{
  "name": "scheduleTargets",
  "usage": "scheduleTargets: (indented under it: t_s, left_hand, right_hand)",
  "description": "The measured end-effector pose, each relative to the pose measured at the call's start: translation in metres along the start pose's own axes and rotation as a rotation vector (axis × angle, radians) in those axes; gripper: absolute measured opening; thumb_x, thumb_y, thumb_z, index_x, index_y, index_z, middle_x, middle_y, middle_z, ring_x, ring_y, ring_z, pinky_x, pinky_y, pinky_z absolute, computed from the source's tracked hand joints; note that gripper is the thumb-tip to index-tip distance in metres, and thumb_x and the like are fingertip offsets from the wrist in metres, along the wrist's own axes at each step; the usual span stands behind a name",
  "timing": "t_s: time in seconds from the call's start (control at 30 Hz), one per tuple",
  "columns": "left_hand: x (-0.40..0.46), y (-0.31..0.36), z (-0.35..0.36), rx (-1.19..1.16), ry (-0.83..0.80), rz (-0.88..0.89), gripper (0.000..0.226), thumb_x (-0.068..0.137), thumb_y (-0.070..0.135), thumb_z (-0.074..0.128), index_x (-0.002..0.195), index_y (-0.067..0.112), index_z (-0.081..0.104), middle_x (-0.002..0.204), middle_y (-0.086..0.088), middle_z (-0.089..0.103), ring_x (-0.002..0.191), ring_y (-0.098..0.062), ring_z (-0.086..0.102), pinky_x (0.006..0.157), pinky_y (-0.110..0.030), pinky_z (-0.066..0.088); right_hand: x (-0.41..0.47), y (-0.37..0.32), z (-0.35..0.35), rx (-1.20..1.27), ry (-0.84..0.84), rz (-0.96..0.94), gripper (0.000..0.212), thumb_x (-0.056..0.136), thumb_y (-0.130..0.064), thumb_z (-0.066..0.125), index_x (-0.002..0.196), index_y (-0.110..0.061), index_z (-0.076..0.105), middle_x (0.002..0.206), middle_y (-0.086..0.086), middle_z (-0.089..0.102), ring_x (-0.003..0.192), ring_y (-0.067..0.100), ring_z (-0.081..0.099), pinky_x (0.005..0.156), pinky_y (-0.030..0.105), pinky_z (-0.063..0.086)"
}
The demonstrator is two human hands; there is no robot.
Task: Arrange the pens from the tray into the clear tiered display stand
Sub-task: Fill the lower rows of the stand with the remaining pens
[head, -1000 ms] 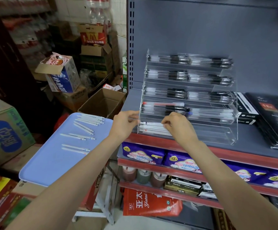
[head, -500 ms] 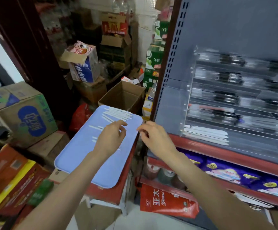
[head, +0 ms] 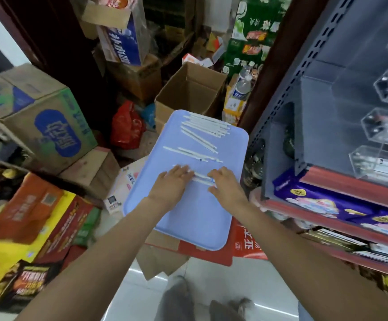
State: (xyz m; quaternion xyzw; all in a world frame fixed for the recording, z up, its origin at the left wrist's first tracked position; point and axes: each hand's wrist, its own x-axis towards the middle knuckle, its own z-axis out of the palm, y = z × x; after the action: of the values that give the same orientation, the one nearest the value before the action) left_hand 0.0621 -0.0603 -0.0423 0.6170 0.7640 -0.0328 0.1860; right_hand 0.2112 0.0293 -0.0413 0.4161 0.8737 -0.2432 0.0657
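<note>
A light blue tray (head: 195,218) lies in the middle of the head view on red cartons. White pens lie on it: a bunch (head: 205,127) at the far end, a pair (head: 193,154) in the middle, and a nearer pair (head: 202,178). My left hand (head: 172,185) and my right hand (head: 225,185) rest flat on the two ends of the nearer pair, fingers spread over the pens. The clear tiered display stand (head: 383,135) stands on the grey shelf at the right edge, with pens dimly visible in its tiers.
The grey and red shelf unit (head: 309,140) flanks the tray on the right. An open cardboard box (head: 188,91) sits just beyond the tray. Stacked cartons (head: 40,121) crowd the left side. Pale floor (head: 142,295) shows below the tray.
Both hands left the display stand, swung left and came down onto the nearest pens on the tray. The view turned left and downward with them.
</note>
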Motion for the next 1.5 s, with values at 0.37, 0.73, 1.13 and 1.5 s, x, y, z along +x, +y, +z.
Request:
scheduleTargets:
  t_s: [0.37,0.73,1.13,1.5]
  left_hand:
    - [0.014,-0.004,-0.013,0.002,0.064,0.090,0.025,0.091,0.004,0.041,0.111,0.012,0.054,0.109,-0.009,0.049,0.105,-0.028,0.046,0.073,-0.031,0.027]
    - [-0.001,0.015,-0.048,-0.806,0.202,0.070,0.008,0.085,0.015,0.066,0.089,0.008,0.068,0.081,-0.003,0.061,0.073,-0.013,0.052,0.064,-0.007,0.035]
    - [-0.027,0.106,-0.145,-1.030,0.490,0.343,0.022,0.089,0.013,0.061,0.110,0.014,0.066,0.094,-0.001,0.067,0.082,-0.008,0.062,0.073,-0.012,0.048]
    - [-0.028,0.231,-0.165,-1.454,0.519,0.308,0.005,0.089,0.006,0.058,0.085,0.005,0.061,0.075,-0.013,0.065,0.069,-0.020,0.064,0.078,-0.028,0.056]
  right_hand:
    - [0.009,-0.003,-0.005,0.056,-0.093,0.010,0.016,0.089,-0.017,0.062,0.101,-0.006,0.061,0.095,0.008,0.043,0.083,0.028,0.050,0.068,0.029,0.033]
    - [-0.019,-0.015,-0.061,1.168,0.204,0.093,0.018,0.083,-0.003,0.067,0.099,0.006,0.066,0.082,0.011,0.063,0.065,0.004,0.058,0.065,0.013,0.050]
    - [-0.086,-0.007,-0.157,0.463,0.423,-0.215,0.009,0.082,-0.017,0.071,0.073,-0.016,0.066,0.052,-0.008,0.050,0.049,0.001,0.046,0.049,0.014,0.033]
    - [-0.180,0.097,-0.232,0.464,0.731,-0.124,0.007,0.081,-0.013,0.070,0.085,-0.017,0.066,0.074,-0.005,0.067,0.064,-0.005,0.061,0.063,0.005,0.043]
